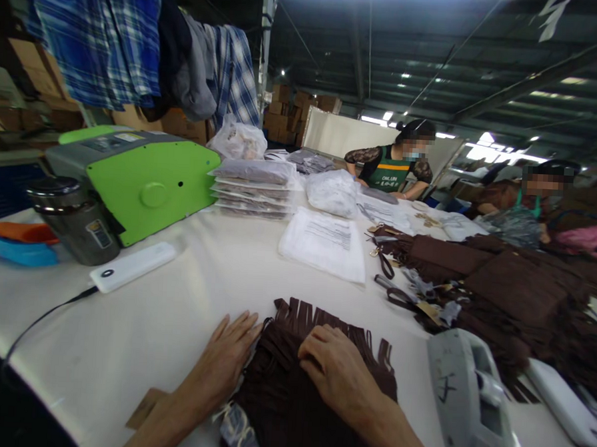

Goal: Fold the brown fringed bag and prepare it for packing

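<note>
One fringed brown cloth (287,398) under right hand (335,369)

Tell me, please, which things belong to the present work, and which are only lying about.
Probably the work:
- fringed piece, under the right hand
- similar brown pile

Probably just lying about:
- flask
- cabled white device

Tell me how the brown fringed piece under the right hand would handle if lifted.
The brown fringed piece would probably sag: its edge lies in soft folds beside the left hand. Its fringe would likely dangle, being loose, splayed strips.
</note>
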Demonstrator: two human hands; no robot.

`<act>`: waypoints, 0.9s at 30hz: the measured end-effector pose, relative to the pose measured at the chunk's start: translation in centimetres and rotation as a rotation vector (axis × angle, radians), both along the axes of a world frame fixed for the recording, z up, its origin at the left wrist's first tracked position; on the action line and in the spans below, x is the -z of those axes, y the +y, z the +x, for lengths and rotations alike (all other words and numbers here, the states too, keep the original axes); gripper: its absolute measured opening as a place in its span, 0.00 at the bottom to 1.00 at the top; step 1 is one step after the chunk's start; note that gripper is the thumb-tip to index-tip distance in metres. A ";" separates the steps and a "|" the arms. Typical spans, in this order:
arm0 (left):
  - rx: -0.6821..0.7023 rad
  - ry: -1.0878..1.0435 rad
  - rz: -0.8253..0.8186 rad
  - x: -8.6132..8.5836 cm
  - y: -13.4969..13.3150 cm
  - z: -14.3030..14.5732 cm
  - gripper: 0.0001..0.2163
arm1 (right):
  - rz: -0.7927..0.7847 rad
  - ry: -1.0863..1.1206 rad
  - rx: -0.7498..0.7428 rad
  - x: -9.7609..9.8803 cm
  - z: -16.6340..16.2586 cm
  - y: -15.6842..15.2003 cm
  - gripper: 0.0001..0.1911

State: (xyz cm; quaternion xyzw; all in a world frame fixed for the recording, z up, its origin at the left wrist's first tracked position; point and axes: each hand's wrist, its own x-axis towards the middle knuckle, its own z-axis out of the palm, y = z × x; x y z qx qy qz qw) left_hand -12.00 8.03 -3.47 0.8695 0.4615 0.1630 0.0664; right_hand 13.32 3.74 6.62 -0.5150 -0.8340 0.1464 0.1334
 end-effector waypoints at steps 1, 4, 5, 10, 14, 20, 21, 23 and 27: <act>-0.004 0.030 0.015 0.2 -0.1 0.1 0.24 | 0.017 0.000 -0.035 -0.3 -0.8 -0.2 0.04; -0.014 0.059 0.031 0.2 -0.3 0.5 0.24 | 0.044 -0.066 -0.156 -0.6 -3.5 -0.1 0.07; -0.011 0.060 0.031 0.1 -0.3 0.5 0.24 | 0.054 -0.117 -0.173 -0.4 -4.2 0.0 0.07; 0.005 0.065 0.078 0.4 -0.1 0.4 0.23 | 0.074 -0.280 -0.149 1.6 -5.0 0.2 0.08; -0.006 0.070 0.142 0.9 -0.2 0.4 0.24 | 0.066 -0.279 -0.100 2.4 -2.6 -1.0 0.06; -0.012 0.089 0.175 1.0 -0.4 0.5 0.24 | -0.035 -0.238 -0.051 -0.2 -0.6 -2.9 0.03; -0.011 0.093 0.173 1.0 -0.4 0.5 0.24 | -0.023 -0.208 -0.039 -0.6 -1.1 -3.0 0.03; -0.017 0.104 0.166 0.9 -0.3 0.5 0.25 | 0.037 -0.135 -0.046 -0.8 -2.9 -2.7 0.03; -0.022 0.126 0.147 0.8 -0.2 0.5 0.25 | 0.161 -0.114 -0.126 1.2 -7.0 -1.3 0.03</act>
